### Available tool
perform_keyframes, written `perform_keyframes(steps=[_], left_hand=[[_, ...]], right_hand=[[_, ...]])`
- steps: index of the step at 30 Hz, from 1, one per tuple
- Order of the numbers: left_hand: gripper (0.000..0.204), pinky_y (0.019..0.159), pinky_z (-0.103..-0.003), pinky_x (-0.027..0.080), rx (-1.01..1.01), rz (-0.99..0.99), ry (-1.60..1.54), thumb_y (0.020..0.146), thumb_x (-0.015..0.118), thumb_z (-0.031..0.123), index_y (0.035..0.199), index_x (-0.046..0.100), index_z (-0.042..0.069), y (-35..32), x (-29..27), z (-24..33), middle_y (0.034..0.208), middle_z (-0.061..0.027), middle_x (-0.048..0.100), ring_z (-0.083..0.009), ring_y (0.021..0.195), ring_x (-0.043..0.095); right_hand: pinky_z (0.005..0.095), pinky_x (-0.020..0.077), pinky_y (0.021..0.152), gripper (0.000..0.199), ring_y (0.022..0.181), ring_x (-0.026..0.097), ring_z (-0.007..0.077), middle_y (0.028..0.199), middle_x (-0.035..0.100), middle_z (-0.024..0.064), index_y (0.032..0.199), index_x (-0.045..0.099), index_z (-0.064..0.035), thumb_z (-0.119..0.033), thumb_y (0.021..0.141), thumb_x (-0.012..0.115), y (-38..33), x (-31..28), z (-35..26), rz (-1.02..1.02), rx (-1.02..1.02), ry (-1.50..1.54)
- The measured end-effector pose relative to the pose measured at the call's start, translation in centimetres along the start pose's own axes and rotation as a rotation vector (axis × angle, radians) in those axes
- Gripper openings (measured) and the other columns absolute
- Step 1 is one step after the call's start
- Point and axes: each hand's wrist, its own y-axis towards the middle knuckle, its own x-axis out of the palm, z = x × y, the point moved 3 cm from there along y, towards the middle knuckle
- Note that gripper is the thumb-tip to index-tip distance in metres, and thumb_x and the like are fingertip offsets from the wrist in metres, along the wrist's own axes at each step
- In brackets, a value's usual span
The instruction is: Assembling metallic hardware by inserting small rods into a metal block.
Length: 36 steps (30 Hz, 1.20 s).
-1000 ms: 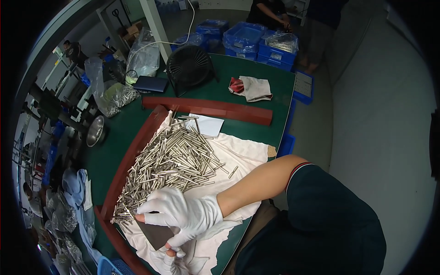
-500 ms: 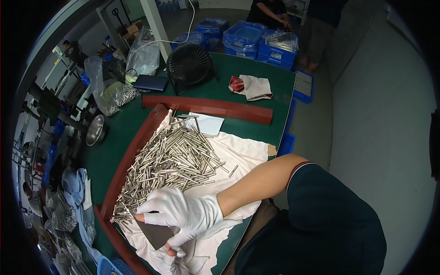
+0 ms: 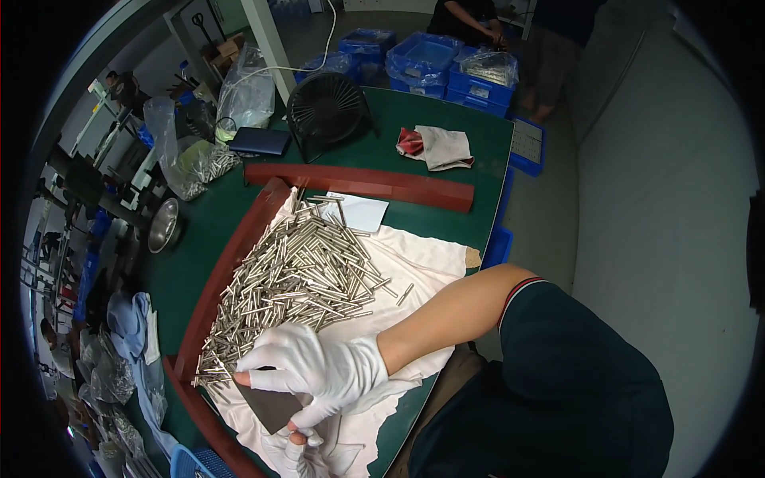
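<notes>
My right hand [image 3: 311, 368], in a white glove with bare fingertips, is closed on a dark grey flat rectangular piece [image 3: 269, 408], thumb at its lower edge and a finger at its upper left corner. Just below, my left hand [image 3: 296, 457], in a similar white glove, has its bent fingers at the piece's lower corner; whatever they pinch is hidden. Beyond my right hand spreads a large heap of thin metal pins [image 3: 299, 267], several touching the glove's far side. The pins and hands are over a pale cloth [image 3: 422, 253].
Red-brown bars [image 3: 358, 182] border the heap on the green table [image 3: 211, 219]. Farther back are a black fan [image 3: 325, 111], a dark blue box [image 3: 260, 142] and a folded rag [image 3: 445, 149]. A metal bowl [image 3: 163, 225] stands left; blue crates [image 3: 424, 60] and people are beyond.
The background has shifted very slightly in the picture. Both hands and the dark flat piece keep practically the same pose.
</notes>
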Motion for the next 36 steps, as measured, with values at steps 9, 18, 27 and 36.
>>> perform_keyframes(steps=[9,18,27,36], left_hand=[[0.055,0.052,-0.020,0.045,-0.009,0.004,-0.006,0.072,0.083,0.020,0.112,0.054,-0.002,-0.04,-0.07,-0.06,0.081,-0.0043,0.062,-0.0107,0.061,0.056],[0.054,0.052,-0.020,0.045,-0.013,0.007,-0.015,0.072,0.083,0.020,0.111,0.054,-0.002,-0.05,-0.10,-0.11,0.081,-0.0043,0.062,-0.0106,0.060,0.056],[0.054,0.052,-0.020,0.045,-0.016,0.009,-0.023,0.071,0.083,0.021,0.111,0.054,-0.002,-0.15,-0.15,-0.16,0.080,-0.0043,0.062,-0.0105,0.060,0.056],[0.054,0.052,-0.020,0.045,-0.023,0.011,-0.030,0.071,0.083,0.021,0.110,0.054,-0.002,-0.14,-0.06,-0.12,0.080,-0.0043,0.062,-0.0105,0.060,0.056]], right_hand=[[0.0426,0.0423,0.080,0.081,0.100,0.049,0.0311,0.119,0.051,0.0121,0.124,0.053,-0.0017,-0.040,0.056,0.073,-0.03,0.00,0.08,-0.019,0.021,0.016],[0.0428,0.0429,0.079,0.078,0.099,0.050,0.0314,0.119,0.052,0.0126,0.121,0.055,-0.0007,-0.040,0.057,0.073,-0.03,0.02,0.16,-0.018,0.021,0.019],[0.0429,0.0430,0.079,0.078,0.098,0.051,0.0321,0.118,0.052,0.0143,0.122,0.054,0.0012,-0.039,0.058,0.074,-0.04,-0.09,0.09,-0.016,0.005,0.025],[0.0429,0.0435,0.078,0.079,0.097,0.052,0.0325,0.117,0.053,0.0143,0.121,0.054,0.0010,-0.040,0.056,0.074,-0.01,-0.04,0.23,-0.004,0.004,0.019]])
